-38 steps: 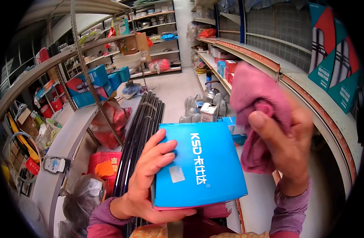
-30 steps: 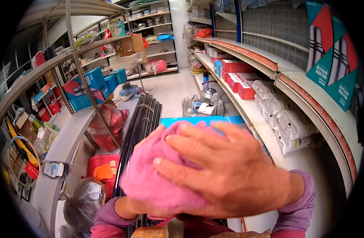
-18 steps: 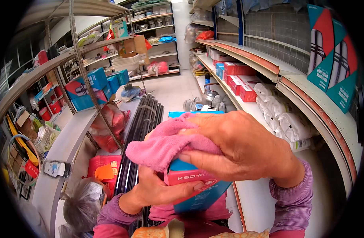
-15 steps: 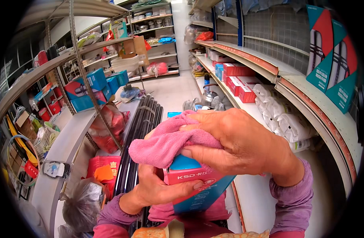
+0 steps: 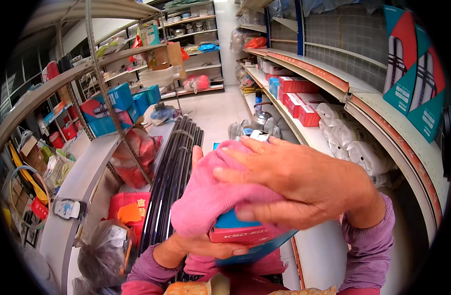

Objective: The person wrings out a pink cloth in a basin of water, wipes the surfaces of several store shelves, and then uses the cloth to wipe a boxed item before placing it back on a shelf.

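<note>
A blue and pinkish-red carton [image 5: 259,251] is held up in front of my chest, its top tilted toward the aisle. My left hand [image 5: 205,245] supports it, the thumb laid across the near side and fingertips showing past the cloth at the far left side. Over the top of the carton lies a pink cloth [image 5: 202,199], bunched and hanging down at the left. My right hand [image 5: 296,179] presses the cloth onto the top, fingers stretched over it and the thumb along the near edge. Cloth and hand hide most of the carton's top.
On the right, long shelves [image 5: 397,142] carry red boxes [image 5: 299,86], white plastic-wrapped packs [image 5: 355,152] and tall teal-red cartons [image 5: 414,69]. A metal kettle [image 5: 261,118] stands beyond my hands. Dark poles [image 5: 169,172] lie to the left, beside a metal rack [image 5: 100,73] with blue boxes [image 5: 107,125].
My right hand and the cloth have shifted slightly, the fingers flattening out over the top. The cloth now covers more of the carton, which has tipped a little, and my left thumb sits lower.
</note>
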`<state>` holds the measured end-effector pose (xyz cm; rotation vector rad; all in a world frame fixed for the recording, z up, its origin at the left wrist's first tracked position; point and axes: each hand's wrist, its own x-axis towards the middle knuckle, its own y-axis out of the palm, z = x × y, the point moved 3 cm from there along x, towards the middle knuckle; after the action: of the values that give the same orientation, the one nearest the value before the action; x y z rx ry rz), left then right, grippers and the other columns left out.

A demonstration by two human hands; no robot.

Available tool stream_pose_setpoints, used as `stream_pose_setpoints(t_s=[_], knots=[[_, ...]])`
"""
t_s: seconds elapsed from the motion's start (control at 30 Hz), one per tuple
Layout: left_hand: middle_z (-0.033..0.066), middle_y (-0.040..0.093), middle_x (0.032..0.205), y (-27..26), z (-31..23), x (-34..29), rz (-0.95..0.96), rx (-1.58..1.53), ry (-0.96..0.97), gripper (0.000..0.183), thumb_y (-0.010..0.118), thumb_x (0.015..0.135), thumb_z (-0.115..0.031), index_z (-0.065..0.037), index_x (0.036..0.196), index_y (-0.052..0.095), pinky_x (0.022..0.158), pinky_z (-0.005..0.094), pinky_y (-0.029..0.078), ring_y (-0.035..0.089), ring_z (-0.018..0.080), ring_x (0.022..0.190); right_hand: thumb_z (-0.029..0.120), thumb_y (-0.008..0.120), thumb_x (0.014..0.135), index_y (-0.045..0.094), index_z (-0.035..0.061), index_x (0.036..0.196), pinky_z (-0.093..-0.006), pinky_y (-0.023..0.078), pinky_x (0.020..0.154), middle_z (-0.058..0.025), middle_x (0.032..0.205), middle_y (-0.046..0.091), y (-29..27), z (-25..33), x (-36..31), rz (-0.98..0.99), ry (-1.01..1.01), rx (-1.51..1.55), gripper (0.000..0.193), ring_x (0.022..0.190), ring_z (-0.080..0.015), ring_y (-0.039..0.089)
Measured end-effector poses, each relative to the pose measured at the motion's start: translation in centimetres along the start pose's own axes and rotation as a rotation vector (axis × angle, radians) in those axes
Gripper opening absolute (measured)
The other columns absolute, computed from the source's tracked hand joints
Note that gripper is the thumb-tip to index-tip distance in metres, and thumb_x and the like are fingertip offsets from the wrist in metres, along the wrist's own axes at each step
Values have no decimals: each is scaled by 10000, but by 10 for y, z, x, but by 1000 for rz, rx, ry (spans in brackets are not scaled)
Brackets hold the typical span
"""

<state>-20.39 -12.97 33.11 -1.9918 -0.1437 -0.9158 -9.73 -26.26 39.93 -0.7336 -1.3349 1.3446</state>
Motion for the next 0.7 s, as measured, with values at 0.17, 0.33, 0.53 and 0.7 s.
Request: stream_pose_setpoints(t_s=[0.17,0.33,0.53,0.7], knots=[[273,176,1478,20,-6,-15,-225,-357,-187,1283,814,560,-301,-42,1464,-58,1115,489,132,233,383,1369,280,534,859,624,-24,980,-452,469,682,-264,823,594,6,-40,15,-149,252,18,340,766,-387,591],[229,134,1490,24,5,-23,-227,-523,-144,1482,846,546,-130,-136,1326,-413,1076,380,292,293,312,1342,238,564,823,660,-11,860,-406,487,615,-223,719,618,-12,-52,-1,-357,521,-39,269,664,-352,615],[150,482,1302,8,-2,-13,-158,-82,-134,797,738,597,-465,-112,1259,469,1071,550,-141,343,386,1288,227,581,831,617,46,1055,-421,479,774,-173,1031,616,4,9,12,-311,-41,-85,290,896,-336,605],[210,335,1391,19,10,-17,-432,-366,-213,990,797,556,-416,-25,1353,359,1122,490,-25,271,368,1324,247,510,882,588,24,1010,-445,472,771,-220,916,615,10,-21,34,-212,7,41,268,871,-394,593]])
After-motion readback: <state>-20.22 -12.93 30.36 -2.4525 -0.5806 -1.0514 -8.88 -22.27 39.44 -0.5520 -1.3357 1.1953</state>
